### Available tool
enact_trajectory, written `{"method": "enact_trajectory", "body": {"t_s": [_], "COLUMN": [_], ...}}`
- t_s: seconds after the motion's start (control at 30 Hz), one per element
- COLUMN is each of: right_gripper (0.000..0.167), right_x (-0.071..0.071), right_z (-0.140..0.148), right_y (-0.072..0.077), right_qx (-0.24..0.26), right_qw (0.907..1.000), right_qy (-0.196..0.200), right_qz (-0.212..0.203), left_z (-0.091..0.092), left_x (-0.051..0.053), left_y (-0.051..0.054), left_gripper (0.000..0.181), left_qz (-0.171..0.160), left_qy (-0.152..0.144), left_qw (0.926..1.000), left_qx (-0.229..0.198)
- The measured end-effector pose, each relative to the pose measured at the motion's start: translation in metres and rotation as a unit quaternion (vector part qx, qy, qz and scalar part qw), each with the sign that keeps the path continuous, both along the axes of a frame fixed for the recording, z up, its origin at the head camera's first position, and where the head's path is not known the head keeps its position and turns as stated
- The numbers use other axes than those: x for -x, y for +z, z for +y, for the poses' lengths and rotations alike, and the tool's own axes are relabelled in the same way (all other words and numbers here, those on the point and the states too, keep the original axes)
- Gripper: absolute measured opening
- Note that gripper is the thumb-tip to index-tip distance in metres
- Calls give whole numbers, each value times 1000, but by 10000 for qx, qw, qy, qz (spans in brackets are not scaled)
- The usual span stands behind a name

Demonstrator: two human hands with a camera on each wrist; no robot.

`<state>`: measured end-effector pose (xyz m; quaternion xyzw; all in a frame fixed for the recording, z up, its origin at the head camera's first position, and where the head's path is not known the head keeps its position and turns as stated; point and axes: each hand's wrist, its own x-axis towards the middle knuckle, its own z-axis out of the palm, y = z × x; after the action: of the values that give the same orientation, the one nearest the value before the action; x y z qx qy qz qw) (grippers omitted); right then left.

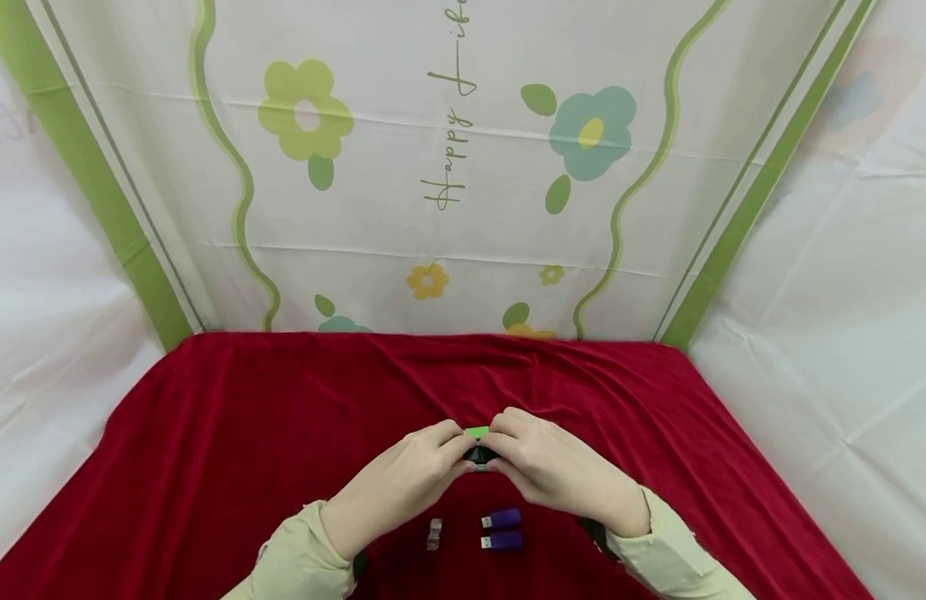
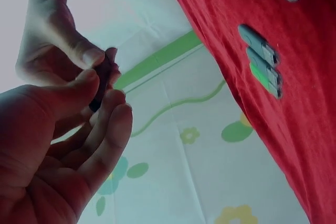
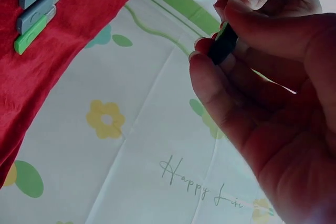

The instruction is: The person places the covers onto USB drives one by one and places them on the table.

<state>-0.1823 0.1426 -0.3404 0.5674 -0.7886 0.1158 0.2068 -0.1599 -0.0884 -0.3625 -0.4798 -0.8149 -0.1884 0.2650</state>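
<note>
Fingers and thumbs of my left hand (image 1: 417, 467) and right hand (image 1: 548, 462) pinch one small dark stick (image 2: 102, 80) between them, above the red cloth. In the right wrist view the dark stick (image 3: 223, 44) shows a green edge; fingers cover much of it, and I cannot tell its exact kind. Beyond the hands lies a green USB flash drive (image 3: 31, 34), side by side with two grey USB flash drives (image 3: 39, 11). Closer to me, two purple USB flash drives (image 1: 502, 541) lie parallel, with clear plastic pieces (image 1: 434, 534) to their left.
Red velvety cloth (image 1: 282, 400) covers the table in loose folds. White fabric walls (image 1: 387, 167) with printed flowers and green bands enclose the back and both sides.
</note>
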Motion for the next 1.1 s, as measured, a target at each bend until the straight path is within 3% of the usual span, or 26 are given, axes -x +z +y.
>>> {"method": "enact_trajectory", "body": {"t_s": [0.1, 0.2, 0.33, 0.57, 1.1], "right_gripper": [19, 17, 14, 17, 27], "right_x": [1, 5, 12, 21, 19], "right_z": [1, -1, -7, -21, -22], "right_y": [-3, -11, -28, -49, -63], "right_qx": [-192, -653, -1247, -1827, -1989], "right_qw": [9992, 9941, 9844, 9770, 9723], "right_qy": [-210, -631, -984, -1032, -1197], "right_qz": [-276, -591, -761, -364, 282], "left_z": [-5, -12, -20, -21, -21], "left_x": [1, 2, 3, 4, 2], "left_y": [2, 8, 15, 14, 11], "left_gripper": [22, 26, 22, 17, 12], "left_qz": [-315, -712, -866, -952, -993], "left_qy": [210, 609, 1021, 1014, 999], "left_qw": [9990, 9946, 9891, 9863, 9842], "left_qx": [216, 445, 617, 892, 1076]}}
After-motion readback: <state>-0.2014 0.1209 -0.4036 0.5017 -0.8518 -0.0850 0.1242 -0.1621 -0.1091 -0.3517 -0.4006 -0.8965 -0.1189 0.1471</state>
